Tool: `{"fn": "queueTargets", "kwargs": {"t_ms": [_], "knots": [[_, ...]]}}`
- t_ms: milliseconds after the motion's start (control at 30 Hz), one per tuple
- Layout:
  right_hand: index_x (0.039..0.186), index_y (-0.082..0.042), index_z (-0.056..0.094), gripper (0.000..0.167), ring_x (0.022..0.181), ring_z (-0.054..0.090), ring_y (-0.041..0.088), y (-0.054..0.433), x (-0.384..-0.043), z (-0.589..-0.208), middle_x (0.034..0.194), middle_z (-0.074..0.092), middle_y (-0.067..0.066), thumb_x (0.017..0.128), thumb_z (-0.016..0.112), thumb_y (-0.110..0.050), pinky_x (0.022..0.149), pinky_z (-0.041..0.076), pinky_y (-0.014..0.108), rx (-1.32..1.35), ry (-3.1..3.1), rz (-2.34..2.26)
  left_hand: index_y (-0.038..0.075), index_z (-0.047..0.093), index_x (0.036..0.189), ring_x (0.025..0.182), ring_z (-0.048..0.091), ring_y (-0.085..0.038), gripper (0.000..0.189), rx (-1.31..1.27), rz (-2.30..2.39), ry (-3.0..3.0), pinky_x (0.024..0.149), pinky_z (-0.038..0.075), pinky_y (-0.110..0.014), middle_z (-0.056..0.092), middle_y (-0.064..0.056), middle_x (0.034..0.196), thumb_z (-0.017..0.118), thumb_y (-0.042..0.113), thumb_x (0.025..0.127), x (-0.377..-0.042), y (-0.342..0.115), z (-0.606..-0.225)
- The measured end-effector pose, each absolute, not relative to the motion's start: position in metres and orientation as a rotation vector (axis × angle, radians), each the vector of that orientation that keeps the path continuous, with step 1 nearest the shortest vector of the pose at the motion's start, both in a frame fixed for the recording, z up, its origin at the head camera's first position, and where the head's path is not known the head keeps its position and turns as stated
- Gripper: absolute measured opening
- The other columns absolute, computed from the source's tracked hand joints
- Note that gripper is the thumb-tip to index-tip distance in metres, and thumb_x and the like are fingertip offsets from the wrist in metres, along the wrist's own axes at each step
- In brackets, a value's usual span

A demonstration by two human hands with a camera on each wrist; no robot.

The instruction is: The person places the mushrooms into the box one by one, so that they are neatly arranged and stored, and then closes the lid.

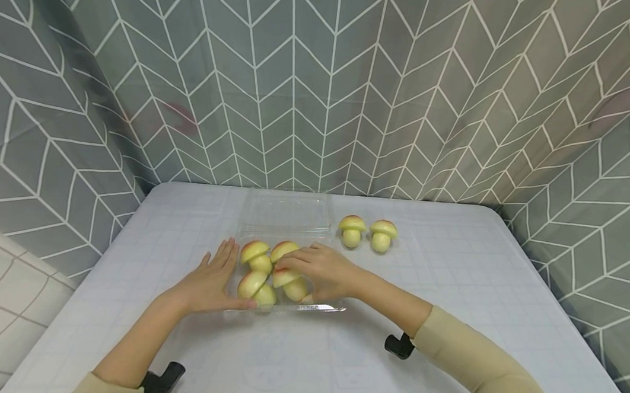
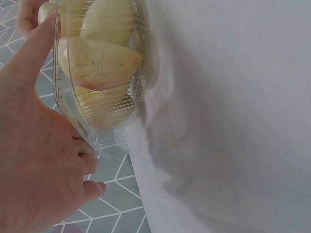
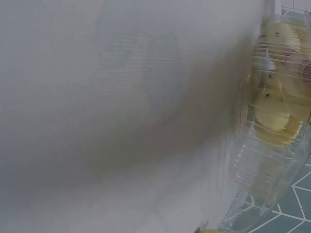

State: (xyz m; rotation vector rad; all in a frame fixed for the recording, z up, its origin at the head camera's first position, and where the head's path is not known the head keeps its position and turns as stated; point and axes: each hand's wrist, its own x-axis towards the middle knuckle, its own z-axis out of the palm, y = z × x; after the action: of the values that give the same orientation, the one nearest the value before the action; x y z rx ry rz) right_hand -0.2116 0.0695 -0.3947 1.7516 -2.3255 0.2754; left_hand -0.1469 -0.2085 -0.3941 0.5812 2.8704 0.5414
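Two loose mushrooms [image 1: 352, 231], stems nearward, lie outward beyond nearer right hand [image 1: 323, 271], which grips boxed mushroom [image 1: 295, 289]; left hand [image 1: 207, 285] spread against box [image 1: 326, 307]

Patterned curtains [image 1: 310, 102] around the table [image 1: 447, 272] suggest a screened-off workspace.

The left arm [image 1: 135, 341] and right arm [image 1: 398, 304] reach forward and in toward each other. The left hand [image 1: 211, 285] has its fingers [image 1: 224, 257] out straight and its thumb [image 1: 240, 303] poking sideways. The right hand [image 1: 323, 271] bends its fingers down; its fingertips are hard to see well.
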Motion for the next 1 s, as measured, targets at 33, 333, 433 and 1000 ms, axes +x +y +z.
{"fn": "queueTargets", "kwargs": {"t_ms": [33, 333, 433, 1000], "knots": [[0.130, -0.019, 0.054, 0.075, 0.119, 0.053, 0.011, 0.0694, -0.2121, -0.3949, 0.128, 0.058, -0.008, 0.066, 0.086, -0.040, 0.091, 0.044, 0.031, 1.760, -2.323, 0.252, -0.017, 0.010, 0.146, 0.143, 0.005, -0.046, 0.128, 0.585, 0.541, 2.872, 0.110, 0.010, -0.064, 0.003, -0.034, 0.154, 0.064, 0.073, 0.073, -0.1470, -0.2083, -0.3941], [0.134, -0.021, 0.051, 0.075, 0.122, 0.050, 0.011, 0.0669, -0.2142, -0.3983, 0.132, 0.055, -0.009, 0.070, 0.083, -0.045, 0.093, 0.044, 0.032, 1.788, -2.346, 0.147, -0.018, 0.010, 0.145, 0.142, 0.006, -0.047, 0.128, 0.592, 0.531, 2.882, 0.109, 0.011, -0.065, 0.004, -0.035, 0.153, 0.063, 0.073, 0.073, -0.1474, -0.2084, -0.3958], [0.136, -0.021, 0.051, 0.076, 0.123, 0.049, 0.012, 0.0667, -0.2137, -0.3995, 0.134, 0.054, -0.008, 0.070, 0.082, -0.045, 0.094, 0.044, 0.033, 1.785, -2.360, 0.129, -0.018, 0.010, 0.145, 0.142, 0.006, -0.047, 0.128, 0.592, 0.529, 2.882, 0.109, 0.011, -0.065, 0.004, -0.035, 0.153, 0.063, 0.074, 0.073, -0.1474, -0.2084, -0.3961], [0.138, -0.020, 0.050, 0.082, 0.123, 0.050, 0.010, 0.0755, -0.2163, -0.3996, 0.136, 0.053, -0.007, 0.067, 0.083, -0.044, 0.090, 0.044, 0.031, 1.740, -2.418, 0.224, -0.017, 0.009, 0.146, 0.143, 0.004, -0.046, 0.127, 0.582, 0.546, 2.864, 0.110, 0.009, -0.065, 0.002, -0.034, 0.154, 0.066, 0.070, 0.074, -0.1477, -0.2080, -0.3938]]}}
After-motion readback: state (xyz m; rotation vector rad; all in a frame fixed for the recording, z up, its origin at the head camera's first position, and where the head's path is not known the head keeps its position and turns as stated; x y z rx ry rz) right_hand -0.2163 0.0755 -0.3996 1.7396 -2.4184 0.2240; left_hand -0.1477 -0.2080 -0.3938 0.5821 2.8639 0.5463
